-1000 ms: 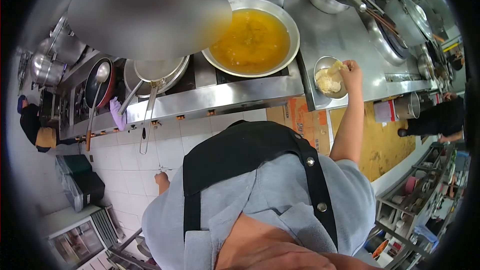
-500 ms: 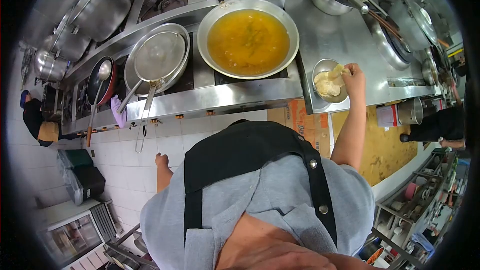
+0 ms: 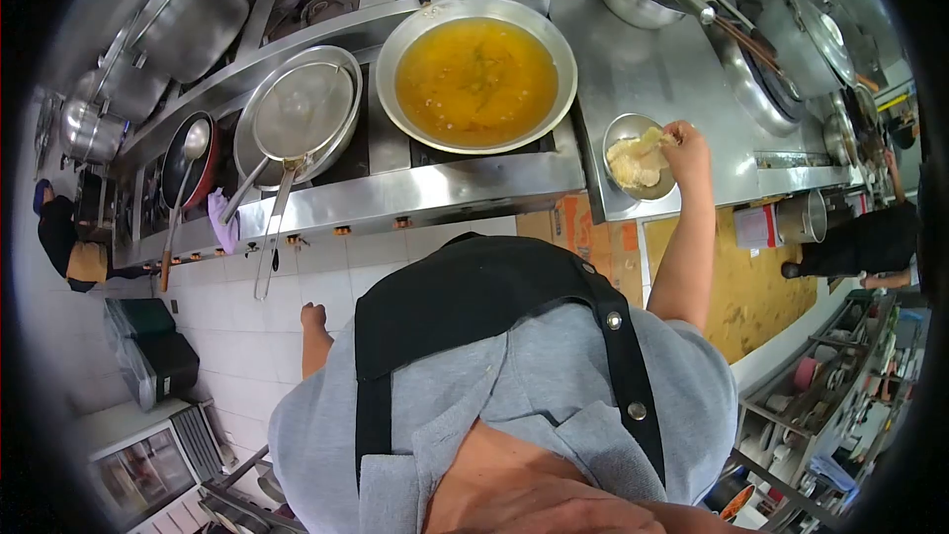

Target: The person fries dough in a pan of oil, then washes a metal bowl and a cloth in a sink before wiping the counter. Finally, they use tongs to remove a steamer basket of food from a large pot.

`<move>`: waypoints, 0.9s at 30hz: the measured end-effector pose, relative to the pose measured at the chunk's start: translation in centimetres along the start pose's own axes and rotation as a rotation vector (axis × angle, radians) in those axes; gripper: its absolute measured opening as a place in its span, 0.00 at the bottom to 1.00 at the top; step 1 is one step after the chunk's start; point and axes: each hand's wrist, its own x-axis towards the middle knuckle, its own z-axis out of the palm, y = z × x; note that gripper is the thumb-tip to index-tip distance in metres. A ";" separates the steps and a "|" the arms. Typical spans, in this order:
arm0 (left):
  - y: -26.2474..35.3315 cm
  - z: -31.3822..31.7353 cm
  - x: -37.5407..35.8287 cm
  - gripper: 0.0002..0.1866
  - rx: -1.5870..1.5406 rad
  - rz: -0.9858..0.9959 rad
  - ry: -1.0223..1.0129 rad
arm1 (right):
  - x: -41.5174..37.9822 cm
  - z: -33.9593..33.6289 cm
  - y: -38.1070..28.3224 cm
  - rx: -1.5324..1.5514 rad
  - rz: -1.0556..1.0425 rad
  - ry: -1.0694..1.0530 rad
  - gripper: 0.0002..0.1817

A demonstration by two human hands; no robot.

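Note:
My right hand [image 3: 684,148] pinches a pale, yellowish piece of food [image 3: 649,139] over a small metal bowl [image 3: 656,190] on the steel counter. The piece dips into a thick cream-coloured batter [image 3: 630,166] in the bowl; its exact kind is hard to make out. My left hand [image 3: 312,317] hangs low at my side, its fingers curled closed with nothing visible in them. A wide pan [image 3: 384,104] of clear golden oil [image 3: 476,84] stands on the stove, left of the bowl. Small bits float in the oil.
Left of the oil pan, a mesh strainer [image 3: 301,119] rests over another pan. Beyond it lie a ladle [image 3: 196,141] and a dark frying pan [image 3: 175,178]. Large pots [image 3: 198,25] stand at the far left. A person [image 3: 860,240] is at the far right.
The view has shifted slightly, so the stove and counter appear farther left. My right hand keeps hold of the food at the bowl, and the piece sits slightly farther into it. My left hand still hangs down.

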 end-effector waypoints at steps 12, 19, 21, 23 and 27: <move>2.4 0.8 -5.2 0.26 -0.205 -0.231 0.045 | 2.6 -1.5 -6.0 -0.028 -0.230 0.030 0.12; -2.2 4.4 -6.1 0.24 -0.100 -0.110 0.034 | 7.1 4.3 -14.7 0.147 -0.500 -0.128 0.11; -4.9 6.7 -6.1 0.23 -0.069 -0.045 0.048 | 8.2 6.8 -17.2 0.120 -0.558 -0.181 0.10; -5.6 8.1 -7.9 0.23 -0.125 -0.103 0.040 | 9.4 9.6 -19.5 0.112 -0.605 -0.252 0.10; -6.2 11.2 -12.3 0.23 -0.275 -0.277 0.057 | 11.2 15.1 -23.0 0.147 -0.659 -0.410 0.09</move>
